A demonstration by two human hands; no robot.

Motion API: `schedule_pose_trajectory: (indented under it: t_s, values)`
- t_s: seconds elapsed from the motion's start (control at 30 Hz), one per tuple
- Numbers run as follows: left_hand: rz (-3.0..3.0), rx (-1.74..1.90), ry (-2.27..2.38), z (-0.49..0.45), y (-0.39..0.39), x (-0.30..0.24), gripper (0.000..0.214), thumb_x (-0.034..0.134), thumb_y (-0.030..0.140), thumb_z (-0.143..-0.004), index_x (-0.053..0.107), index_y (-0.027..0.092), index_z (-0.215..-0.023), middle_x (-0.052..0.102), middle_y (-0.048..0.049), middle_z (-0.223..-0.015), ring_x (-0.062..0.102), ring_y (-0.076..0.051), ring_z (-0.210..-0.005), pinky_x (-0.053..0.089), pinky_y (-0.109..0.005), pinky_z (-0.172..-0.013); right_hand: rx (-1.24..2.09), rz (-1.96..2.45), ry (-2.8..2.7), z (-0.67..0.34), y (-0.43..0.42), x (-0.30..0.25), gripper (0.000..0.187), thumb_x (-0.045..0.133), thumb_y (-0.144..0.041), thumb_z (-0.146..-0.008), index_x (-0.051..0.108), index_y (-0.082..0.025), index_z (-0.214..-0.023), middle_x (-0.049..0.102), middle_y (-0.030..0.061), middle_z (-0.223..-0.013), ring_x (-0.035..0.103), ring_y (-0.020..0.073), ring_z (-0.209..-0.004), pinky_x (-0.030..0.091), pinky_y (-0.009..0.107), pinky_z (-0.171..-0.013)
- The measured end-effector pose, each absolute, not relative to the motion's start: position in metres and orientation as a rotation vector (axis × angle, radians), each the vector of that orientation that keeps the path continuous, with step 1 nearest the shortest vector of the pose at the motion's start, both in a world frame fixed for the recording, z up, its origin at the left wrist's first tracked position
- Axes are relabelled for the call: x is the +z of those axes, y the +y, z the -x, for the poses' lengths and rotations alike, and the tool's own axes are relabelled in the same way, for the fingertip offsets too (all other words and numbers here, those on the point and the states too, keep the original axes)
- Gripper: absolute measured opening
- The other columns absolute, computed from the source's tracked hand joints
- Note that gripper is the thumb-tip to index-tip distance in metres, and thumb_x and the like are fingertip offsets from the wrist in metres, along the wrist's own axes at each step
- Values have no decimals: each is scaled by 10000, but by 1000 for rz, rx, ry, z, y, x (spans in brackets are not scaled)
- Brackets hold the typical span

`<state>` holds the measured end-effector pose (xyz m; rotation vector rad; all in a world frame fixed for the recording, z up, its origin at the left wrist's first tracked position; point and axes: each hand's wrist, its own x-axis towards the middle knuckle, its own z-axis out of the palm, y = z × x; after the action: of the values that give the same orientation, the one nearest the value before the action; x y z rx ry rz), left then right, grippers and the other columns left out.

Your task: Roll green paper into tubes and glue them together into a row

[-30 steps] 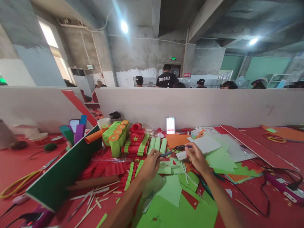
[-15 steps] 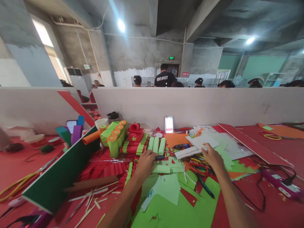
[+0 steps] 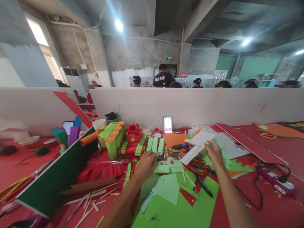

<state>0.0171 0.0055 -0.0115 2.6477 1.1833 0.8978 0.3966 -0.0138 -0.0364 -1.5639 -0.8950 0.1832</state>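
Beside green rolls [image 3: 155,145]: left hand [image 3: 145,164], scissors [image 3: 198,169].

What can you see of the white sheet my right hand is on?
The white sheet looks like stiff paper or thin card, flat and roughly rectangular, plain on top. Its near edge is tilted up off the pile of green paper and scissors beneath it. The right hand grips its near edge, fingers over the top. It lies right of the orange sheet, near the white partition.
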Motion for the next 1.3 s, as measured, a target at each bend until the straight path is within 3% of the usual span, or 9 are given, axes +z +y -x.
schedule_pose_trajectory:
  t_s: [0.3,0.47,0.7,0.87,0.97,1.1,1.2,1.3]
  values:
    - [-2328,851,863,-24,-20,15,334,399,368,-962,656,198,-1091,675,-86,-1060,617,-214,-942,461,-309,-819,617,993,-796,-351,-20,-3,410,795,-425,-633,619,-205,-930,624,-26,-723,543,103,-540,445,208,-478]
    - [-2121,625,727,-32,-36,20,444,419,466,-943,578,187,-1249,693,-66,-979,594,-176,-737,431,-266,-637,762,964,-1078,-304,-27,3,329,760,-423,-720,622,-204,-923,604,-26,-722,500,87,-490,420,213,-448]
    - [-1970,584,684,-38,-38,16,387,510,440,-904,567,137,-1139,572,8,-739,458,-117,-628,344,-227,-567,824,945,-1197,-269,-29,-1,275,720,-416,-776,613,-210,-923,607,-12,-741,534,106,-513,460,228,-465]
    - [-1852,678,650,-38,-37,16,282,529,424,-893,539,162,-999,538,13,-734,481,-119,-649,383,-222,-573,825,903,-1191,-261,-31,2,335,706,-419,-788,556,-235,-1025,636,11,-844,570,121,-548,488,245,-486]
    - [-1739,821,720,-35,-31,13,308,488,464,-909,472,191,-1050,506,36,-666,475,-113,-548,377,-215,-486,795,961,-1198,-269,-31,5,403,668,-454,-804,507,-255,-1115,643,34,-927,606,150,-614,489,253,-491]
    - [-1664,1019,845,-29,-18,9,378,425,515,-928,391,208,-1147,395,93,-529,390,-98,-396,299,-203,-381,631,1216,-1313,-298,-29,4,353,605,-479,-824,537,-234,-1068,629,18,-801,603,174,-637,468,261,-520]
    - [-1623,1156,825,-27,-11,8,440,480,480,-911,345,198,-1220,474,71,-586,450,-103,-435,345,-206,-406,488,1486,-1542,-321,-33,1,262,566,-448,-836,582,-228,-977,649,17,-751,618,192,-672,455,279,-596]
    - [-1586,1245,819,-26,-8,8,504,534,440,-886,318,191,-1268,526,55,-646,477,-103,-476,395,-214,-446,430,1736,-1786,-332,-42,-1,176,569,-401,-829,601,-240,-894,631,-13,-647,580,172,-574,392,262,-563]
